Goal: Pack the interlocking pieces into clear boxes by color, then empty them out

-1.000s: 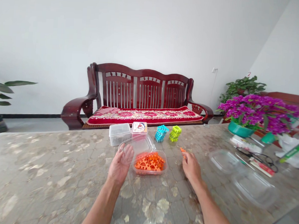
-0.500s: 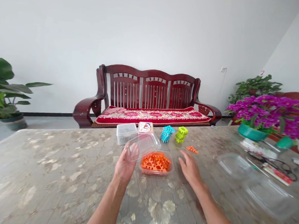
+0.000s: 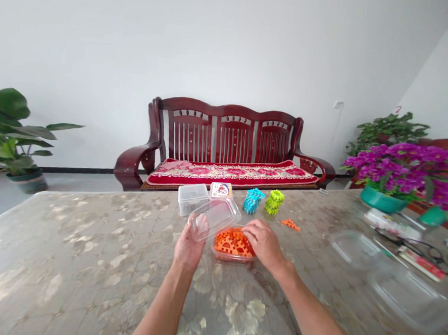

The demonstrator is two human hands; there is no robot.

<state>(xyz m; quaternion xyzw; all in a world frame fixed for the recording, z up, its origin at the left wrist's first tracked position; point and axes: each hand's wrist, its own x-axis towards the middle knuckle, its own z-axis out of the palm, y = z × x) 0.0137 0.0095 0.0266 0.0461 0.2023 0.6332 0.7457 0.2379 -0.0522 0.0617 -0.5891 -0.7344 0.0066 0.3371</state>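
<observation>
My left hand (image 3: 191, 244) holds a clear plastic lid (image 3: 217, 217), tilted above the left back edge of a clear tub. Orange interlocking pieces (image 3: 233, 245) fill that tub (image 3: 233, 258). Over the tub's right side is my right hand (image 3: 263, 240), its fingers bent and close together at the orange pieces; whether a piece is between them is too small to tell. Behind the tub stand a blue stack (image 3: 252, 201) and a yellow-green stack (image 3: 274, 202) of similar pieces. A flat orange piece (image 3: 291, 224) lies to the right.
A translucent box (image 3: 192, 200) and a small printed box (image 3: 221, 191) stand behind the lid. On the right of the table (image 3: 88, 270) are two clear lids (image 3: 357, 250), glasses (image 3: 426, 250) and a flower pot (image 3: 383, 199). A wooden bench (image 3: 233, 132) stands beyond.
My right hand has moved left, from beside the tub to over its right side, and its fingers have drawn together. My left hand still holds the lid. The view has shifted slightly.
</observation>
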